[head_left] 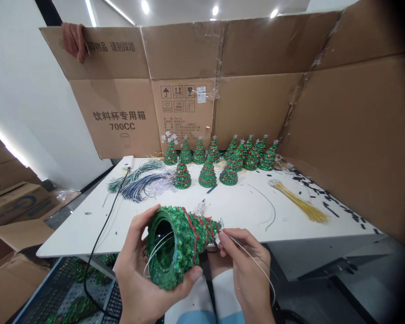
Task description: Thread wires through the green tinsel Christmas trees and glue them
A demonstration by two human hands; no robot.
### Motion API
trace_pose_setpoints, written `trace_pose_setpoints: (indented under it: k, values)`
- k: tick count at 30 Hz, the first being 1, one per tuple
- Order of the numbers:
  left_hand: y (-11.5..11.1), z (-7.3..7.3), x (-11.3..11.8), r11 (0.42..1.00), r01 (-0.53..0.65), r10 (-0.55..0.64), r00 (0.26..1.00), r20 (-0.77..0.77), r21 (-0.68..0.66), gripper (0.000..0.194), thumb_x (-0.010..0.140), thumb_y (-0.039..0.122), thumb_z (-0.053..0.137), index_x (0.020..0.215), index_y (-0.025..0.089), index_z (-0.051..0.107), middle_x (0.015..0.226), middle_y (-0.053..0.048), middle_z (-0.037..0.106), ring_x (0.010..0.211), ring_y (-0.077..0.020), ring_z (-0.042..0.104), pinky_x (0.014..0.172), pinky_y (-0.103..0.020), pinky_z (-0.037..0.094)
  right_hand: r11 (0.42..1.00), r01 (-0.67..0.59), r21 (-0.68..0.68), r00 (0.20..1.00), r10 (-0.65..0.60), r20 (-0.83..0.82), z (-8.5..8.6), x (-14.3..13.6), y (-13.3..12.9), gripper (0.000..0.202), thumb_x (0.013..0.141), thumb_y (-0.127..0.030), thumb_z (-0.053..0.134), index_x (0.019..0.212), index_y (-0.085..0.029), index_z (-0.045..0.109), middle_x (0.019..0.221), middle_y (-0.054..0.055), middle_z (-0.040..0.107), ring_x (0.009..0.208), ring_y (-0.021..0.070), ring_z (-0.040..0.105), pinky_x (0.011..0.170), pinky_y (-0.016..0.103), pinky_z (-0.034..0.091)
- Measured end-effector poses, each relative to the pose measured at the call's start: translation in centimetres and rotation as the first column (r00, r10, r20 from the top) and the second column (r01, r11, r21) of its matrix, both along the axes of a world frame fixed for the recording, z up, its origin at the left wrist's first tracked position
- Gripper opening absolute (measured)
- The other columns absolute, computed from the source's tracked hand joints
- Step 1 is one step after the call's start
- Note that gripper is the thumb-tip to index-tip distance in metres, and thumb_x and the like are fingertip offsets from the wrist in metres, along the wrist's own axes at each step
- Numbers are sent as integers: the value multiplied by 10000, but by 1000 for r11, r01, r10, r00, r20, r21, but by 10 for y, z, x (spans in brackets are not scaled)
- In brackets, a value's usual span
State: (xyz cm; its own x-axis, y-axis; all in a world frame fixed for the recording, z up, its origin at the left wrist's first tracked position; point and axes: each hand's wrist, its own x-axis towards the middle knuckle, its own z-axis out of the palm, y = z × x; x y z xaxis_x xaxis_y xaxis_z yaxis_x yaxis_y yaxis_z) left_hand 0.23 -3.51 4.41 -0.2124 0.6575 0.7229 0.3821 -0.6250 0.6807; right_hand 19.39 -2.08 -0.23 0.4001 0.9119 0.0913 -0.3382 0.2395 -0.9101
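Note:
My left hand (148,270) is wrapped round the wide base of a small green glittery Christmas tree (185,238) with red garland. The tree lies tilted on its side, its hollow bottom turned toward me and its tip to the right. Thin white and dark wires (160,247) show inside the opening. At the tip, my right hand (245,261) pinches thin wires (256,261), one white and one dark green, that trail back over the hand. A small silver star (222,222) sits at the tip, partly hidden by the fingers.
Several finished-looking trees (207,173) stand along the back of the white table (87,225). Bundles of green wires (138,171), blue-white wires (141,186) and yellow wires (300,202) lie there. Black scraps (319,193) scatter at right. Cardboard walls (256,54) enclose the back. A crate (67,288) holds more trees.

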Motion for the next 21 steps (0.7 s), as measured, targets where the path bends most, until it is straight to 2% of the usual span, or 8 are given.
trace_pose_setpoints:
  k: [2,4,7,12,15,21]
  values:
    - [0,0,-1,1000,-6,6,1000,-3,8,922,707,393,1010,1531,228,631,1412,-123,721,1223,-336,770,955,-405,699,994,83,78,979,-96,179,-1,2,-1,195,801,-389,1003,833,-244,876,748,37,765,636,172,685,599,281,577]
    - [0,-1,-2,1000,-5,5,1000,-9,14,931,705,394,1012,1536,225,628,1407,-126,720,1223,-336,768,951,-405,701,974,139,181,914,-196,354,0,5,-1,103,880,-344,946,850,-269,881,818,43,793,714,198,721,669,307,592]
    - [0,-2,-5,1000,9,-8,999,-48,19,966,710,372,1016,1572,225,605,1425,-133,712,1246,-333,762,978,-398,699,935,163,315,812,-308,496,2,9,-1,69,943,-274,889,880,-302,885,867,40,816,791,223,751,757,338,594]
    - [1,-5,-7,999,45,-45,998,-40,3,980,726,369,1015,1595,225,586,1454,-145,686,1233,-331,765,926,-368,715,902,203,380,773,-386,504,-2,10,1,109,972,-232,853,888,-298,870,847,36,812,775,228,742,762,357,590]
    - [0,-4,-6,998,66,-66,997,-42,1,959,739,365,1007,1590,227,587,1451,-144,683,1214,-323,768,880,-348,721,902,219,371,804,-383,456,-8,8,3,94,968,-249,860,879,-277,860,842,37,791,773,220,725,721,338,591]
    - [-2,-2,1,999,23,-21,997,-68,34,982,686,371,1026,1557,209,603,1425,-139,675,1254,-332,736,954,-365,695,942,215,256,883,-300,362,-12,3,7,102,949,-322,880,885,-249,847,855,18,745,674,150,645,579,247,533]
